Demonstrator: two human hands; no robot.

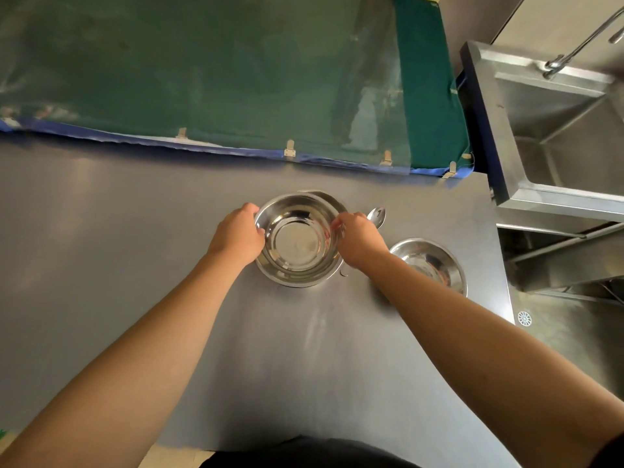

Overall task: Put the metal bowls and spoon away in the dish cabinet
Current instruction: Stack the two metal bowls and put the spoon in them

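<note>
A shiny metal bowl (297,241) sits in the middle of the grey steel table (135,251), and the rim of another bowl (332,199) shows just behind and under it. My left hand (238,234) grips its left rim and my right hand (358,239) grips its right rim. A metal spoon (377,216) lies on the table just beyond my right hand, its handle hidden by the hand. A second separate metal bowl (430,263) stands to the right, partly covered by my right forearm.
A green cloth under clear plastic (202,69) hangs along the table's far edge, held by metal clips. A steel sink (557,130) with a tap (574,45) stands at the right, past the table's edge. A floor drain (524,318) lies below.
</note>
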